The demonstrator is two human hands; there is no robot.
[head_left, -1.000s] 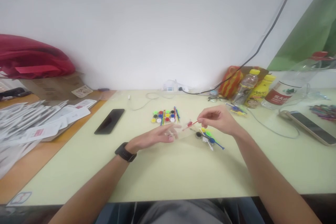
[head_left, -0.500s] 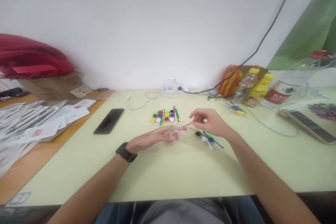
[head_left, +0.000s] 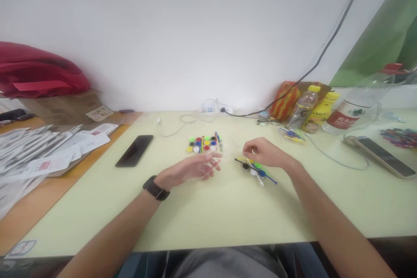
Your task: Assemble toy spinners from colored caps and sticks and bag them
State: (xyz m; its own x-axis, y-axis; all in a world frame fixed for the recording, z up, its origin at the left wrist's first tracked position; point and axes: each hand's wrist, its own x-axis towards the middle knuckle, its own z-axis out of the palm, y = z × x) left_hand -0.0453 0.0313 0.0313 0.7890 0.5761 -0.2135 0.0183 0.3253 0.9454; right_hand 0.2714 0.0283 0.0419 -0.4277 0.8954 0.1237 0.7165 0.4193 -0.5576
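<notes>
A clear plastic bag [head_left: 195, 174], blurred and hard to make out, is in my left hand [head_left: 185, 169], with a thin red arrow-shaped stick [head_left: 215, 164] at its fingers. My right hand [head_left: 267, 153] has its fingers curled together in a pinch; what they hold, if anything, is hidden. Just below it lies a small pile of plastic spinner pieces: a black disc [head_left: 246, 166] with a dark arrow, a blue arrow [head_left: 269, 178], a white arrow [head_left: 259, 177], and yellow and green parts. Beyond my left hand, coloured round discs [head_left: 197, 143] sit in rows beside upright-lying coloured sticks [head_left: 219, 139].
A black phone [head_left: 134, 150] lies left; another phone [head_left: 386, 156] with a cable lies right. Bottles [head_left: 347, 115] and a patterned bag [head_left: 283, 100] stand at the back right, near a bagged set of coloured pieces [head_left: 292, 134]. White packets [head_left: 48, 152] cover the left side.
My right hand has moved away from my left, slightly right and down over the pile. The red stick is now at my left hand only, which has shifted a little left.
</notes>
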